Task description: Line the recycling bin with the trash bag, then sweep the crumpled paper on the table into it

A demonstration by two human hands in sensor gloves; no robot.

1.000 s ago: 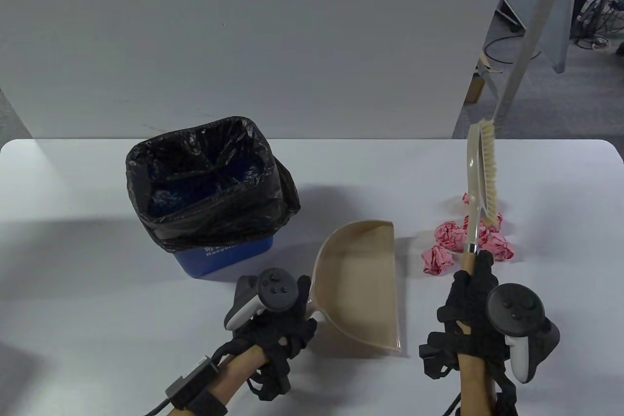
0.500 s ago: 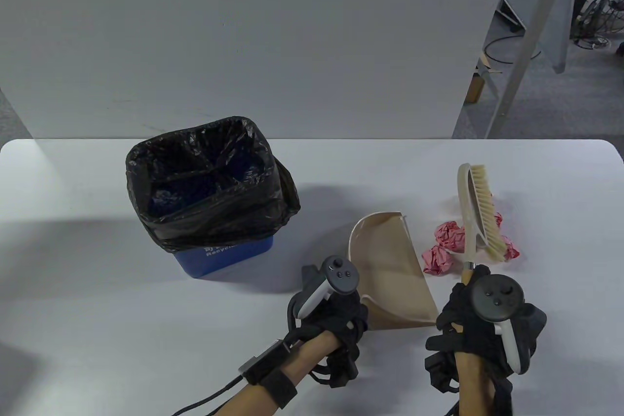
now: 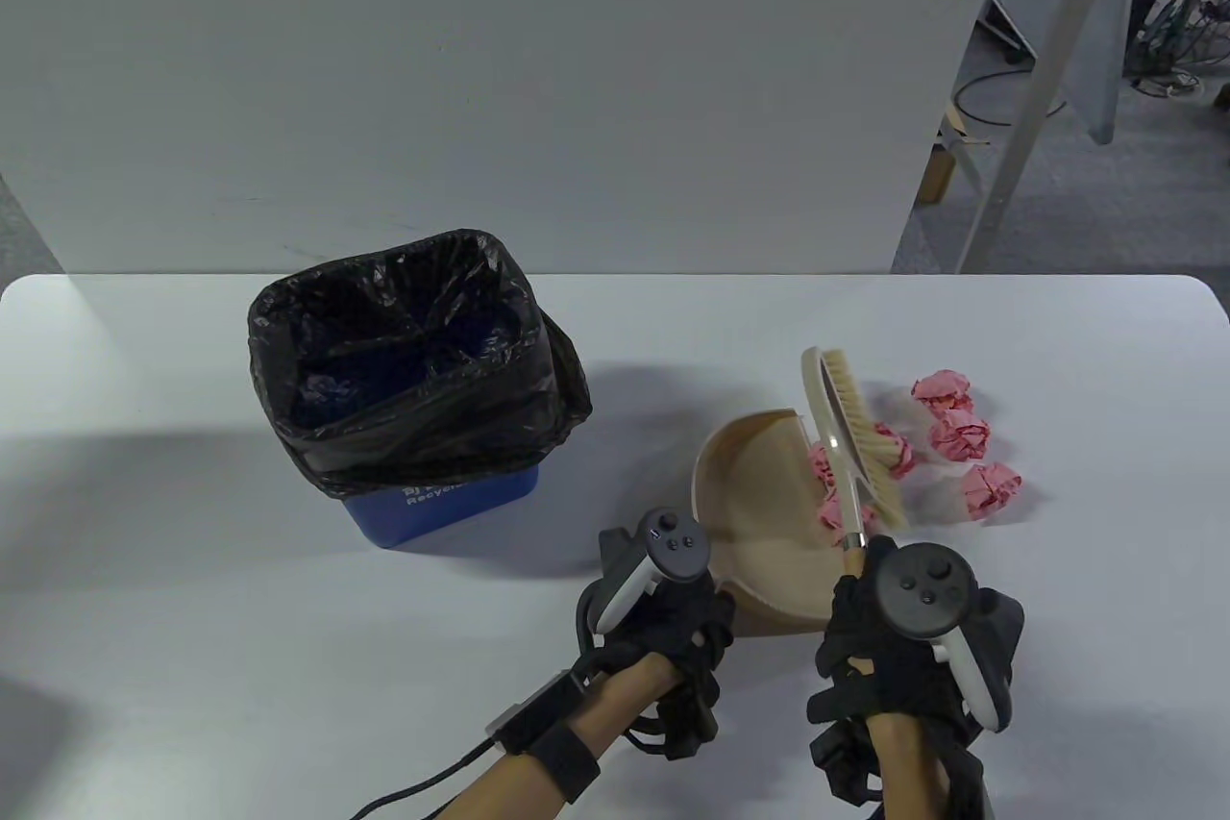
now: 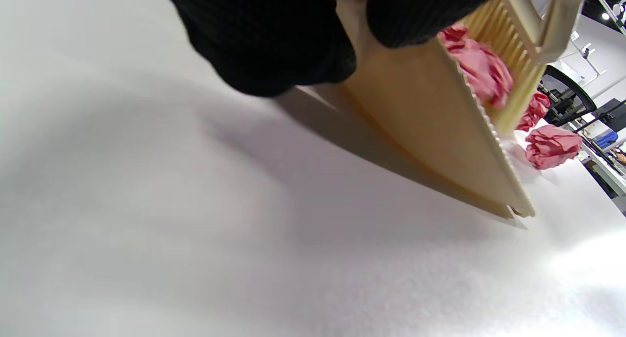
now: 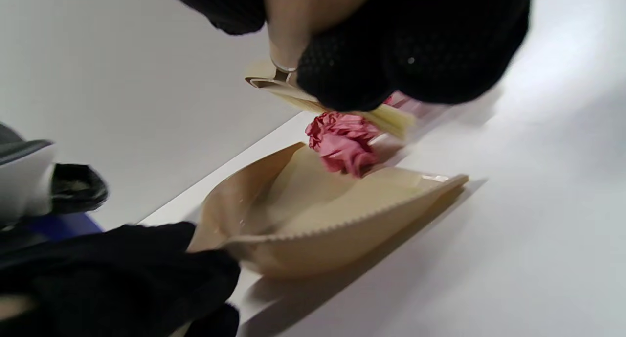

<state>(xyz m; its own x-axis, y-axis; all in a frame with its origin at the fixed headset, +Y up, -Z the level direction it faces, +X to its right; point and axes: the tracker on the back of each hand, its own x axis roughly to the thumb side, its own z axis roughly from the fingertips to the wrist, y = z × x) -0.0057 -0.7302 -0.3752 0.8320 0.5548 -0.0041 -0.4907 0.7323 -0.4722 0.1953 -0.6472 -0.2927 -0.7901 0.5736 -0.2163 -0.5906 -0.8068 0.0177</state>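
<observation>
The blue recycling bin (image 3: pixel 437 505), lined with a black trash bag (image 3: pixel 404 359), stands at the table's left. My left hand (image 3: pixel 673 628) grips the handle of a beige dustpan (image 3: pixel 745 493) whose mouth faces right. Gripping a hand brush (image 3: pixel 855 445) by its wooden handle, my right hand (image 3: pixel 889 628) has the bristles against pink crumpled paper balls (image 3: pixel 834 484) at the pan's mouth. In the right wrist view one ball (image 5: pixel 345 144) sits at the dustpan (image 5: pixel 332 219) lip. Three more balls (image 3: pixel 961 435) lie on the table to the right.
The white table (image 3: pixel 192 618) ends at a grey wall panel (image 3: pixel 480 70) behind the bin. Past the table's right rear are a slanted metal leg (image 3: pixel 1019 118) and floor cables. The left wrist view shows the dustpan's (image 4: pixel 440 131) toothed edge on the table.
The left hand swung the dustpan right toward the paper. The right hand brought the brush down and swept left, pushing some balls to the pan's mouth; three balls stay behind on the right.
</observation>
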